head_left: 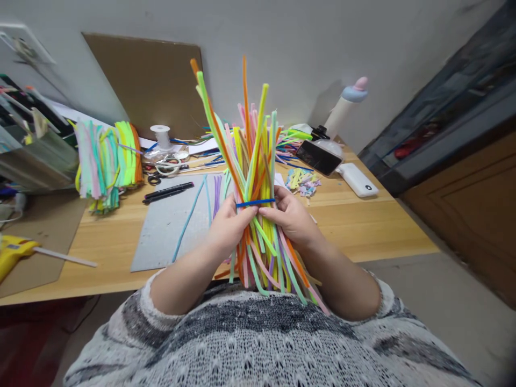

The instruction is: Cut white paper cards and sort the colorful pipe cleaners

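Grip (pixel 228 223) two-handed around bundle (pixel 264 180), thumbs (pixel 245 216) pointing inward

Head-worn view, facing forward and down over the desk (pixel 382 231)
It looks from the wearer's head, with the knitted sweater (pixel 258 344) close along the bottom edge and the bundle of fuzzy stems (pixel 264 166) near, at mid-frame. The view is wide: the pale wall (pixel 278 37) crosses the top, farther off, and a brown wooden panel (pixel 479 199) slants in at the right edge.
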Motion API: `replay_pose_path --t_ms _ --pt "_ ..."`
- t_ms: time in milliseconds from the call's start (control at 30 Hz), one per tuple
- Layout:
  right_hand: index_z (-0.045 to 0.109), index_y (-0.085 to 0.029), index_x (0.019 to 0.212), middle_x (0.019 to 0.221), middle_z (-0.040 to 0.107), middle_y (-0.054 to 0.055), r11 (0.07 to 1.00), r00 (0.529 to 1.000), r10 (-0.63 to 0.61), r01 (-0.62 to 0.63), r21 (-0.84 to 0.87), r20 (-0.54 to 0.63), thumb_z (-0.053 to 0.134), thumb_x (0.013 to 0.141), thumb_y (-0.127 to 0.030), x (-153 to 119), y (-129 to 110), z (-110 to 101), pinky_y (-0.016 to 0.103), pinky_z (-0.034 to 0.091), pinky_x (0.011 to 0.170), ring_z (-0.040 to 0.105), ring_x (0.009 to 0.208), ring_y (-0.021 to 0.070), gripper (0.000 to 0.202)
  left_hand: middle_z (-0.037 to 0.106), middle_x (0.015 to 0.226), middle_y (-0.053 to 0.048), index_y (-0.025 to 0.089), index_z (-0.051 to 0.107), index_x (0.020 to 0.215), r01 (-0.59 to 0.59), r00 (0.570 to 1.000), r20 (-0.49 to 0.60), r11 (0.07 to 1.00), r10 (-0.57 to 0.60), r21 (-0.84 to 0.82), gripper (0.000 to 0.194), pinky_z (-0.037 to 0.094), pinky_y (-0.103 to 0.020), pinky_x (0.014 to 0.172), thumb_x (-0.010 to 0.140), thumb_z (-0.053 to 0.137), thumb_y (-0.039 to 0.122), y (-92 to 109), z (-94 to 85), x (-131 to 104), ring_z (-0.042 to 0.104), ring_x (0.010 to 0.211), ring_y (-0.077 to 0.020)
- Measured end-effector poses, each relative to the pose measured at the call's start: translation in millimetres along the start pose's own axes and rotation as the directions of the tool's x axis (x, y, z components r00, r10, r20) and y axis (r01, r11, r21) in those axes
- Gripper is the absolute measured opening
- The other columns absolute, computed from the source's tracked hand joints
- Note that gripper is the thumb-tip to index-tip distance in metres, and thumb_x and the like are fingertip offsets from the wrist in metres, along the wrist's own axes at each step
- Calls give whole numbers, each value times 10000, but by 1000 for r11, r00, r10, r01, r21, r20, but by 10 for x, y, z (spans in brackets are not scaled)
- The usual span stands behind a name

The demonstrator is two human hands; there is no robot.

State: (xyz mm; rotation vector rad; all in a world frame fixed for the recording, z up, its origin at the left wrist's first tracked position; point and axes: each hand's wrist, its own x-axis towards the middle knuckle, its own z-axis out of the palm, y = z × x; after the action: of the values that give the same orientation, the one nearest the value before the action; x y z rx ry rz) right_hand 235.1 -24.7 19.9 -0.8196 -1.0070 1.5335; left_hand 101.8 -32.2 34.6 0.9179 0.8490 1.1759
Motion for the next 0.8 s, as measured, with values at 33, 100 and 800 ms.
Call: replay_pose_path --t_ms 33,100,800 --pt "546 -214 1015 948 696 11 1000 1000 8 -8 5 1 783 606 -219 9 2 -17 356 502 887 660 896 193 473 695 965 -58 158 564 984 8 1000 0 1000 -8 -5 328 514 -328 817 681 685 200 -5 -9 2 656 921 -222" --pt "554 -208 996 912 708 8 998 998 53 -54 32 16 778 591 -207 25 -5 -51 359 516 856 673 843 195 463 702 891 -59 142 572 944 51 999 13 998 -51 -21 308 523 -337 780 666 687 210 -9 -40 11 670 844 -223" --pt "536 -231 987 887 709 -15 999 1000 -8 7 47 25 772 588 -171 97 -244 24 396 512 888 679 856 198 466 648 1098 -97 135 547 1063 -55 988 147 994 41 93 421 478 -374 901 667 683 176 147 -47 140 601 1052 -257"
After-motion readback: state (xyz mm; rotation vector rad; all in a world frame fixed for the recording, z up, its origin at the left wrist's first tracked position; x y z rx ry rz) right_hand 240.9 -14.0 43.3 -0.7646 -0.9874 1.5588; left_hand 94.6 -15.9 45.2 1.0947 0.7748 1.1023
